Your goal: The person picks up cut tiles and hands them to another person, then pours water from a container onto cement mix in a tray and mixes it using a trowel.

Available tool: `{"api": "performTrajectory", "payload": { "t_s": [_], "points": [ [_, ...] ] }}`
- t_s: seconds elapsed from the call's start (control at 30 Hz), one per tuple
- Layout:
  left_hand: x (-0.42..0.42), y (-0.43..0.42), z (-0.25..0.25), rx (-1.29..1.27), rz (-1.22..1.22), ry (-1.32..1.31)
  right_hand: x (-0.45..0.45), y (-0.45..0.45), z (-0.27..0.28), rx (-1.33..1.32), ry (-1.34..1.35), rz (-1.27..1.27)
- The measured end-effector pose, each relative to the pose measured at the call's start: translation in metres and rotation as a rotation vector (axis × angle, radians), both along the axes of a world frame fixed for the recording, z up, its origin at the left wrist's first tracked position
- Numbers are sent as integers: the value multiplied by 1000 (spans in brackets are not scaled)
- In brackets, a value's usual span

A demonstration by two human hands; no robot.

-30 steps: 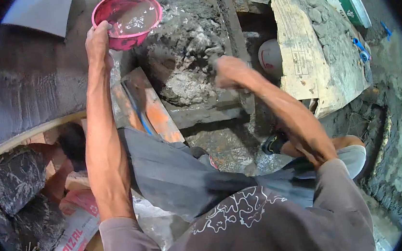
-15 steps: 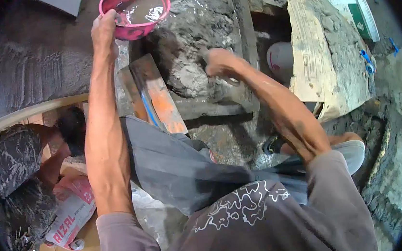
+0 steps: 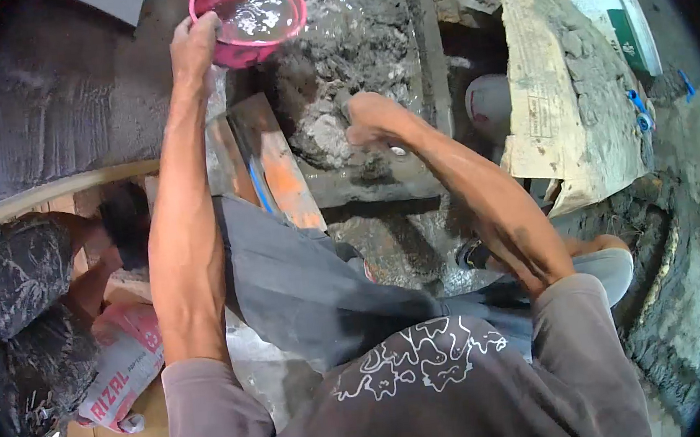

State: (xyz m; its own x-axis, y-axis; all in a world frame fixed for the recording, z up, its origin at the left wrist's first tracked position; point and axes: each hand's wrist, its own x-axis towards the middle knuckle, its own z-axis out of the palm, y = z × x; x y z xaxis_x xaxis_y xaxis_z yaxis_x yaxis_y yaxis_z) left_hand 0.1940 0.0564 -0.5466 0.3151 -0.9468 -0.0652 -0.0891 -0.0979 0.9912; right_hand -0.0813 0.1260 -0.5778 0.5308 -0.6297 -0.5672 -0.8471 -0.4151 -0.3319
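Observation:
My left hand (image 3: pixel 195 46) grips the rim of a pink plastic basin (image 3: pixel 246 56), thumb over the edge. Cloudy water (image 3: pixel 259 16) glints inside the basin, which is held tilted at the upper left of the mixing trough (image 3: pixel 427 59). My right hand (image 3: pixel 376 119) is closed over the trough, on what looks like a trowel (image 3: pixel 398 151); only the end of its handle shows clearly, and its blade is hidden in the mix. Wet grey mortar (image 3: pixel 373 22) fills the trough, with a paler, drier lump (image 3: pixel 327 136) just left of my right hand.
Mortar-smeared boards (image 3: pixel 287 174) lean at the trough's near left corner. Right of it lies a torn paper sheet (image 3: pixel 546 107) bearing mortar, with a white and green bucket (image 3: pixel 631 31) behind. A cement bag (image 3: pixel 125 375) and black plastic bags (image 3: pixel 14 276) lie at left.
My left hand and the basin have shifted slightly right, and the water surface tips more into view. My right hand has moved a little left and down over the mortar.

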Motion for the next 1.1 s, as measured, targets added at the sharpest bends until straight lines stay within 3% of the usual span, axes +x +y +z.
{"api": "performTrajectory", "payload": {
  "t_s": [0.03,0.13,0.17,0.27,0.3,0.33,0.4,0.43,0.47,0.53,0.6,0.63,0.77,0.9,1.0,1.03,1.1],
  "points": [
    [0,-6,-7,2,23,13,-5,4,20,121,16,-82],
    [-10,3,3,13,37,146,-15,68,35,-158,91,-171],
    [-15,7,10,14,24,201,-12,73,40,-24,155,-178],
    [-5,-3,-2,6,69,27,-18,62,-26,-173,-11,-84],
    [3,-3,7,9,-21,-222,-10,48,-50,-165,46,-32],
    [8,-10,-10,-17,58,-286,-6,22,-45,-66,34,-30],
    [-1,8,10,0,-44,-174,-21,15,-26,186,45,-62],
    [11,-3,-2,81,-117,-284,-25,14,-20,158,5,-111],
    [8,-2,-13,5,-70,-203,-32,25,13,286,-249,-226],
    [7,6,-8,-24,-82,-294,-24,67,48,31,-33,-202],
    [6,14,-11,17,-120,-229,-23,112,61,-98,18,-197],
    [5,14,-9,23,-140,-200,-25,119,33,70,174,-298],
    [4,19,-6,23,-214,-385,-22,111,-18,-177,134,-57],
    [2,26,-7,108,-279,-346,-27,61,-29,93,89,9],
    [1,25,-10,96,-310,-447,-42,51,36,486,28,-325],
    [1,24,-9,87,-323,-436,-50,56,40,489,-14,-372],
    [0,25,-9,86,-355,-418,-51,69,40,226,4,-346]
  ]
}}
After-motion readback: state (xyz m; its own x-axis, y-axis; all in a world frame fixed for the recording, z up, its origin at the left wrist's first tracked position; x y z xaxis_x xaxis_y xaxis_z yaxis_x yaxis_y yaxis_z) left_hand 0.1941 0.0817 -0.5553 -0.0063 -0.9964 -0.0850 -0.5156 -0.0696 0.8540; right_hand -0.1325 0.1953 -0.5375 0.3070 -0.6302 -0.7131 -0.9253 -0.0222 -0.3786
